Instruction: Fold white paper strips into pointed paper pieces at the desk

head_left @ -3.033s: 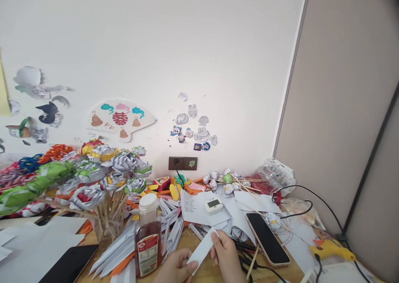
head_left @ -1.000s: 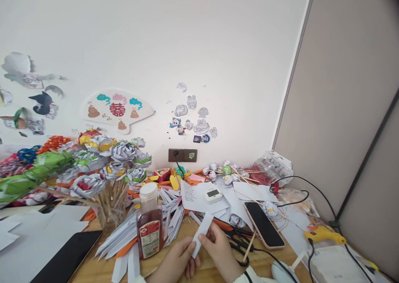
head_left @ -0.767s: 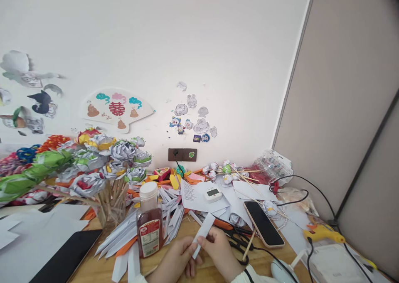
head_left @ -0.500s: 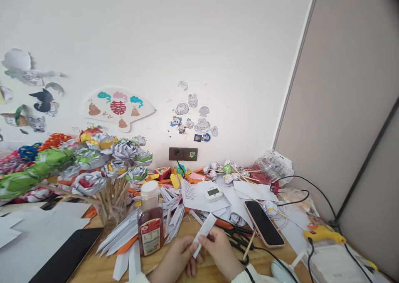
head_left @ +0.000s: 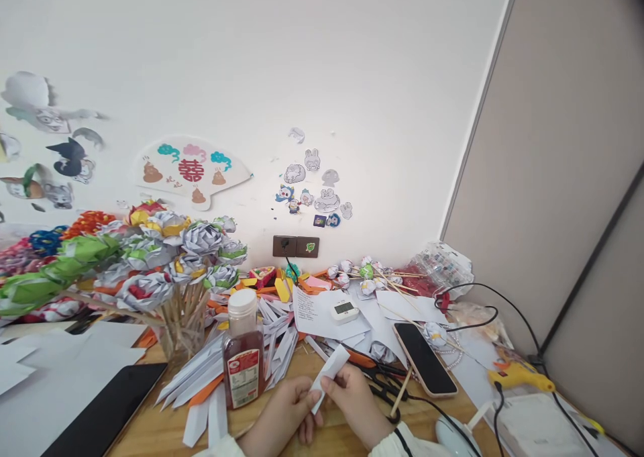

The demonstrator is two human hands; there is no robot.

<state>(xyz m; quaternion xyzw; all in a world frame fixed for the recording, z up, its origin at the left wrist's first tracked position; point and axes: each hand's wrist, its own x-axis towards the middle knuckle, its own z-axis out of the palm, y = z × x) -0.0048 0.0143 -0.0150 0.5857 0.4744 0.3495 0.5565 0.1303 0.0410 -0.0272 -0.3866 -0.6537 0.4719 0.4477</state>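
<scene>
Between both hands is a narrow folded strip of white paper (head_left: 332, 370), slanting up to the right over the front of the table. My left hand (head_left: 298, 403) pinches its lower end, the thumb near the bottom edge. My right hand (head_left: 351, 396) grips the right side, with its thumb pressed flat on the strip. The fingers behind the paper are partly hidden. Left of my left hand stands a bottle of dark reddish liquid (head_left: 243, 356) with a white cap. Black-handled scissors (head_left: 385, 383) lie just right of my right hand.
Folded paper strips (head_left: 194, 370) pile up on the left, by a jar of paper flowers (head_left: 184, 323). A phone (head_left: 425, 360), a white timer (head_left: 344, 311) and a yellow glue gun (head_left: 520, 376) lie to the right. A black tablet-like slab (head_left: 108, 410) sits front left.
Both hands keep their hold on the paper strip, almost unmoved. The view has shifted very slightly.
</scene>
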